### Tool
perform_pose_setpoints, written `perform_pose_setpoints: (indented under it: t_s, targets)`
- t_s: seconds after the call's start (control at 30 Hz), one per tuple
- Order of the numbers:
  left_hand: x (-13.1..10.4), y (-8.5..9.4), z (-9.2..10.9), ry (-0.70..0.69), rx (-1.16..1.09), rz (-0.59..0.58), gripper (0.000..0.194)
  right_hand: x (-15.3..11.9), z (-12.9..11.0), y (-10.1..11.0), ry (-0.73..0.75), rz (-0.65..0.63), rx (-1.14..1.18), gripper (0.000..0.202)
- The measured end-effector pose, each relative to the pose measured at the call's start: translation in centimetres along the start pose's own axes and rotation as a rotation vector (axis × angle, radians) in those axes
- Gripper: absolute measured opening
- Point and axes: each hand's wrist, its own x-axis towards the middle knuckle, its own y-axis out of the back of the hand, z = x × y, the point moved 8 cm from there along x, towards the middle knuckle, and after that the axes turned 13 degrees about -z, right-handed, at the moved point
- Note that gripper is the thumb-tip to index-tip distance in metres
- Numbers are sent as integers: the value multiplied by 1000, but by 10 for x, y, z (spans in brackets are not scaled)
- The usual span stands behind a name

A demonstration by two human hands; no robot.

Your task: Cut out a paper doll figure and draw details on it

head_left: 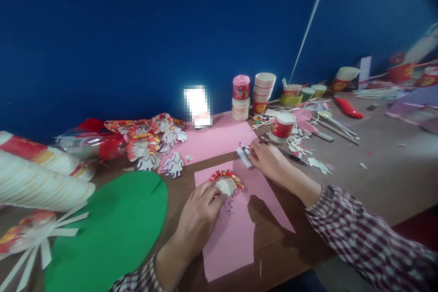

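Note:
My left hand (201,207) has its fingers bent over a round white paper-cup base (226,186) with a curled red and yellow fringe, lying on pink paper (231,248). Dark drawn lines show on the paper just below that base. Farther right, my right hand (268,162) is closed at the fingertips around a thin pen (242,146) with a dark end. A white tube (244,159), perhaps a glue stick, lies beside those fingers on the pink paper's upper edge. The fingertips partly hide the pen.
Finished paper figures (145,139) are heaped at the back left near a lit, blurred-out screen (198,106). A green sheet (116,232) and stacked paper cups (41,175) occupy the left. A red cup (282,127), paper scraps (318,164) and cup stacks (264,91) stand right.

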Motion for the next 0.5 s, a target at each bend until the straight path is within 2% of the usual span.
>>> perform_pose_setpoints:
  t_s: [0.23, 0.5]
  targets:
    - [1, -1, -4, 65, 19, -34, 17, 2, -2, 0, -13, -26, 12, 11]
    - [3, 0, -3, 51, 18, -25, 17, 1, -2, 1, -38, -23, -14, 9]
